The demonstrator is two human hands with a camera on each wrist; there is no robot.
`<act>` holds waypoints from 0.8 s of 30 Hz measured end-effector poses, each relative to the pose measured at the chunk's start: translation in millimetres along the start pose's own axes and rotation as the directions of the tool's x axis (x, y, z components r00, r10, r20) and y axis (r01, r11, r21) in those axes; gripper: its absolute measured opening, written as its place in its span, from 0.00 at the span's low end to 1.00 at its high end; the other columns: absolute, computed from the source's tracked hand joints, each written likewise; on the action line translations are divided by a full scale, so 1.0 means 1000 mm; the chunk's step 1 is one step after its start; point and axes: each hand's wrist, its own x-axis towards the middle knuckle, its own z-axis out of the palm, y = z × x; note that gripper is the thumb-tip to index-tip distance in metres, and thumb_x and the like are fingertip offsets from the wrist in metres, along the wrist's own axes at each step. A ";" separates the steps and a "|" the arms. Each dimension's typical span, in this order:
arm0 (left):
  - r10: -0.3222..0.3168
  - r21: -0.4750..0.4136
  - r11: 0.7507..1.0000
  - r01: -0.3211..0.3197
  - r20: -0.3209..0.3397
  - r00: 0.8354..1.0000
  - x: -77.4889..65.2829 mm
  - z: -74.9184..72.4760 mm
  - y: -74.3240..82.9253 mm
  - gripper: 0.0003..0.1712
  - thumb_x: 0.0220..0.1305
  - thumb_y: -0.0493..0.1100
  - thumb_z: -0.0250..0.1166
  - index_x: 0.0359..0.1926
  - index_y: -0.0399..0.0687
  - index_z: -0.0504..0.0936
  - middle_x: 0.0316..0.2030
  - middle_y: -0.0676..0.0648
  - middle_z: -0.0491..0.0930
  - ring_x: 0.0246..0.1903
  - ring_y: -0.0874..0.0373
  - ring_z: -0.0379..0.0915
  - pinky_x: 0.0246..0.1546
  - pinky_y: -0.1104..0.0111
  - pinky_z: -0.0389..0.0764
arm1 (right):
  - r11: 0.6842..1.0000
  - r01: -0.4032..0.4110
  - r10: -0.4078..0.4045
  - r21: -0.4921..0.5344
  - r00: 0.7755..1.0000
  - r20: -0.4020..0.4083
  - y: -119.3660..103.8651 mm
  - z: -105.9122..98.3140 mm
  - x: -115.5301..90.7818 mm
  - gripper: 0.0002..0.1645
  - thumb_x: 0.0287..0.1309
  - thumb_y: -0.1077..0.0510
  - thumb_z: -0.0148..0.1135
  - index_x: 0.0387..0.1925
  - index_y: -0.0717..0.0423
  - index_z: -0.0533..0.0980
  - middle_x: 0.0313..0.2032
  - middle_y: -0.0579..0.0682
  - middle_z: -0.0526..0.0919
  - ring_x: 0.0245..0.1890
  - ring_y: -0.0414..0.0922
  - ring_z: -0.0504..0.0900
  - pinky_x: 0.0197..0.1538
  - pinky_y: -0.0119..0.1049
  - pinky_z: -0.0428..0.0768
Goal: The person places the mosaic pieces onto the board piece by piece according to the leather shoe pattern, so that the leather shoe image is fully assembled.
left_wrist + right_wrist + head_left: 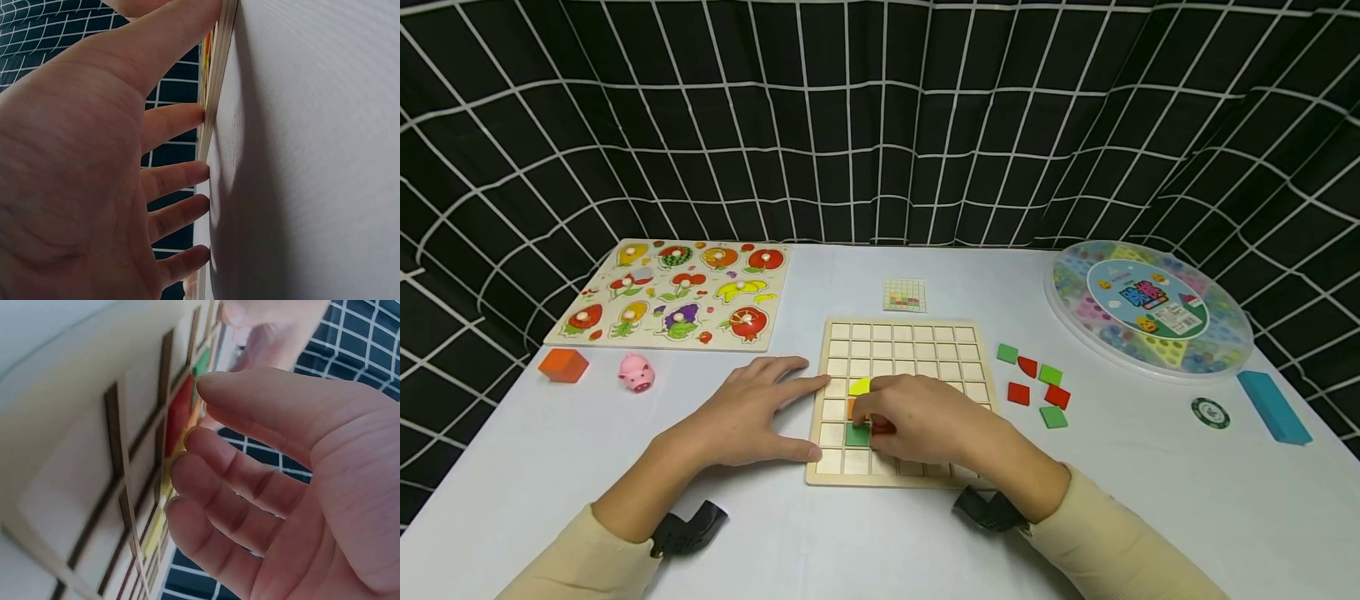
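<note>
On the white table [760, 533] lies a wooden grid board [903, 334]. The left hand [741, 417], fingers spread, touches its left edge; the right hand [928, 421] bends its fingers over the cells, whether pinching anything I cannot tell. Beside them, a green square [857, 435] and yellow piece [859, 387] sit in cells.

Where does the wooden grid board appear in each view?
Head: the board lies at centre, partly covered by the right hand.
Left wrist: edge-on, top centre.
Right wrist: close up, across the left side.
Shared landmark: the dark curtain.
</note>
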 end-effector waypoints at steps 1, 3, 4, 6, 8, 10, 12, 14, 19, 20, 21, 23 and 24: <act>0.000 0.000 1.000 0.000 -0.001 1.000 0.000 0.000 0.000 0.52 0.50 0.72 0.75 0.75 0.68 0.70 0.76 0.46 0.64 0.75 0.41 0.56 0.72 0.39 0.60 | 1.000 -0.001 0.001 0.002 1.000 -0.006 0.001 -0.001 -0.001 0.10 0.60 0.59 0.73 0.44 0.46 0.86 0.30 0.41 0.76 0.28 0.36 0.73 0.34 0.30 0.73; 0.001 -0.001 1.000 -0.001 -0.003 1.000 0.000 0.000 0.000 0.51 0.50 0.72 0.75 0.75 0.68 0.70 0.76 0.45 0.64 0.75 0.41 0.57 0.71 0.39 0.61 | 1.000 -0.010 0.010 0.007 1.000 -0.023 0.004 -0.005 -0.005 0.10 0.60 0.58 0.73 0.43 0.45 0.86 0.31 0.41 0.78 0.28 0.36 0.73 0.35 0.31 0.74; 0.002 0.000 1.000 -0.002 -0.004 1.000 0.000 0.000 0.001 0.51 0.50 0.71 0.75 0.75 0.68 0.70 0.76 0.45 0.64 0.75 0.41 0.57 0.71 0.39 0.61 | 1.000 -0.015 0.015 0.008 0.999 -0.031 0.005 -0.006 -0.007 0.09 0.60 0.57 0.73 0.43 0.45 0.86 0.31 0.41 0.78 0.28 0.36 0.73 0.35 0.31 0.75; 0.001 0.001 1.000 -0.001 -0.007 1.000 0.000 0.000 0.001 0.51 0.50 0.71 0.75 0.75 0.68 0.71 0.75 0.45 0.65 0.75 0.41 0.57 0.71 0.40 0.61 | 0.999 -0.032 0.033 0.018 0.998 -0.049 0.010 -0.010 -0.012 0.09 0.60 0.57 0.73 0.43 0.46 0.86 0.31 0.41 0.79 0.29 0.37 0.74 0.36 0.31 0.76; -0.001 0.001 1.000 0.001 -0.010 1.000 0.000 0.000 0.001 0.51 0.50 0.71 0.76 0.75 0.68 0.71 0.75 0.45 0.65 0.75 0.41 0.57 0.71 0.40 0.61 | 0.997 -0.065 0.067 0.031 0.996 -0.060 0.015 -0.014 -0.019 0.09 0.60 0.57 0.73 0.43 0.46 0.86 0.33 0.41 0.80 0.29 0.37 0.75 0.36 0.31 0.76; -0.004 0.000 1.000 0.004 -0.012 1.000 0.000 0.001 0.001 0.51 0.50 0.71 0.76 0.75 0.68 0.71 0.75 0.45 0.65 0.75 0.41 0.57 0.71 0.40 0.61 | 0.994 -0.100 0.103 0.043 0.993 -0.066 0.021 -0.017 -0.026 0.10 0.60 0.57 0.72 0.44 0.47 0.86 0.34 0.41 0.81 0.30 0.37 0.75 0.37 0.30 0.77; -0.006 -0.002 1.000 0.006 -0.013 1.000 -0.001 0.001 0.001 0.51 0.49 0.71 0.76 0.75 0.67 0.71 0.75 0.46 0.64 0.75 0.42 0.57 0.71 0.40 0.61 | 0.990 -0.131 0.135 0.059 0.988 -0.074 0.027 -0.019 -0.033 0.10 0.61 0.58 0.71 0.45 0.48 0.86 0.34 0.41 0.81 0.30 0.37 0.75 0.36 0.30 0.77; -0.007 -0.005 1.000 0.007 -0.012 1.000 -0.001 0.001 0.001 0.51 0.49 0.71 0.76 0.75 0.67 0.71 0.76 0.46 0.64 0.75 0.42 0.57 0.71 0.41 0.61 | 0.986 -0.152 0.158 0.074 0.984 -0.084 0.036 -0.021 -0.041 0.10 0.61 0.59 0.72 0.45 0.48 0.86 0.35 0.41 0.81 0.30 0.37 0.75 0.36 0.30 0.77; -0.010 -0.007 1.000 0.010 -0.006 1.000 -0.001 0.000 0.002 0.51 0.49 0.71 0.76 0.74 0.68 0.72 0.75 0.46 0.64 0.75 0.42 0.56 0.72 0.40 0.61 | 0.978 -0.188 0.198 0.090 0.973 -0.117 0.057 -0.027 -0.061 0.09 0.60 0.60 0.72 0.43 0.48 0.85 0.34 0.41 0.80 0.32 0.39 0.76 0.37 0.33 0.77; -0.010 -0.008 1.000 0.010 -0.004 1.000 -0.001 0.000 0.002 0.51 0.50 0.71 0.75 0.74 0.68 0.72 0.75 0.46 0.64 0.75 0.42 0.56 0.72 0.40 0.60 | 0.975 -0.200 0.210 0.093 0.970 -0.120 0.060 -0.028 -0.064 0.09 0.60 0.60 0.71 0.43 0.48 0.85 0.33 0.41 0.80 0.32 0.39 0.76 0.37 0.33 0.77; -0.010 -0.009 1.000 0.010 -0.002 1.000 -0.001 0.000 0.003 0.51 0.50 0.71 0.75 0.74 0.68 0.72 0.75 0.46 0.64 0.75 0.42 0.56 0.72 0.40 0.60 | 0.973 -0.211 0.222 0.091 0.967 -0.126 0.064 -0.030 -0.068 0.09 0.60 0.60 0.71 0.43 0.48 0.85 0.33 0.41 0.80 0.33 0.39 0.76 0.37 0.34 0.77; -0.012 -0.012 1.000 0.012 0.000 1.000 -0.001 0.000 0.003 0.51 0.50 0.71 0.75 0.74 0.68 0.72 0.75 0.46 0.64 0.75 0.42 0.56 0.72 0.40 0.60 | 0.968 -0.232 0.243 0.095 0.960 -0.136 0.070 -0.032 -0.074 0.10 0.59 0.61 0.71 0.43 0.49 0.85 0.33 0.41 0.80 0.33 0.40 0.76 0.37 0.34 0.77; -0.014 -0.013 1.000 0.014 0.001 1.000 -0.001 0.000 0.003 0.51 0.50 0.72 0.75 0.74 0.68 0.71 0.75 0.46 0.64 0.75 0.42 0.56 0.72 0.40 0.60 | 0.965 -0.243 0.255 0.101 0.957 -0.139 0.073 -0.033 -0.077 0.10 0.59 0.61 0.71 0.43 0.49 0.85 0.33 0.41 0.80 0.33 0.40 0.76 0.36 0.34 0.77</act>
